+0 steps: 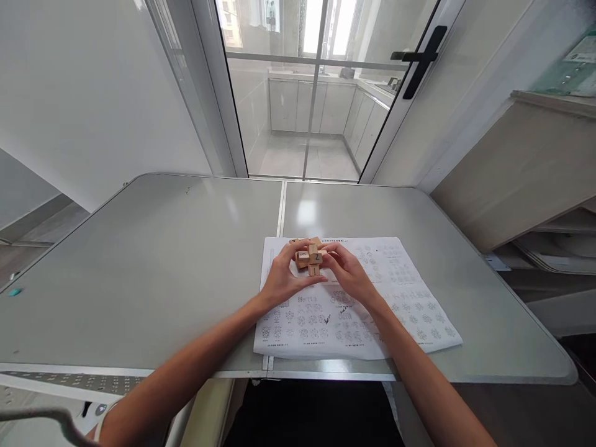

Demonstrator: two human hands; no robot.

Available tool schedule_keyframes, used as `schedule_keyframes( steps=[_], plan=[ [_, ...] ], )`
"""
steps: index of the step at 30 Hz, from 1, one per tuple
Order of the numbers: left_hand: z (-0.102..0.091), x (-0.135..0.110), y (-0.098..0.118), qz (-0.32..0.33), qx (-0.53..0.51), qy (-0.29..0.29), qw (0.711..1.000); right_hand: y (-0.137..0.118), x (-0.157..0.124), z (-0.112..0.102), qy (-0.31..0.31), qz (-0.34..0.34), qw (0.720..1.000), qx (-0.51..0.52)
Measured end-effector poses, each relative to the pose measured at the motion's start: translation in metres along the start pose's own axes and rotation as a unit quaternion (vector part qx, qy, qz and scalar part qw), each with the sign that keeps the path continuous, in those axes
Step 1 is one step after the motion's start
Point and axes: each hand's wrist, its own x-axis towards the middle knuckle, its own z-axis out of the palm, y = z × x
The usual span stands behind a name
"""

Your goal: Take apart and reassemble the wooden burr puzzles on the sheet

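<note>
A small wooden block puzzle (310, 254), made of interlocked light-brown bars with a "2" marked on one end, is held just above a printed sheet. My left hand (283, 276) grips it from the left with curled fingers. From the right, my right hand (347, 271) closes on it, fingertips on its side. Both hands meet over the upper middle of the instruction sheet (395, 298), a white paper covered with rows of small diagrams.
The sheet lies on a grey folding table (139, 267) with a centre seam and rounded corners. A small teal object (15, 292) sits at the table's left edge. Beyond the table is a glass sliding door (321, 93); shelving (526, 167) stands at right.
</note>
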Motion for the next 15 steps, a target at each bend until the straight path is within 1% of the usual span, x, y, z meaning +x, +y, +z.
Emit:
schedule_keyframes(
  steps=[2, 5, 9, 11, 15],
  plan=[
    [0.000, 0.000, 0.000, 0.020, 0.011, 0.002, 1.000, 0.002, 0.001, 0.000, 0.001, -0.007, 1.000, -0.018],
    [0.000, 0.001, 0.001, 0.059, 0.038, 0.003, 0.998, 0.001, 0.001, 0.000, -0.011, 0.008, 0.999, -0.035],
    [-0.001, 0.000, 0.003, 0.093, 0.048, -0.008, 0.994, -0.006, 0.001, -0.003, -0.045, 0.036, 0.998, -0.013],
    [-0.001, 0.000, 0.003, 0.088, 0.042, -0.014, 0.995, -0.009, 0.000, -0.003, -0.050, 0.054, 0.997, 0.005],
    [0.000, 0.000, 0.002, 0.039, 0.031, -0.014, 0.999, -0.008, 0.000, -0.005, -0.040, 0.120, 0.989, 0.076]
  ],
)
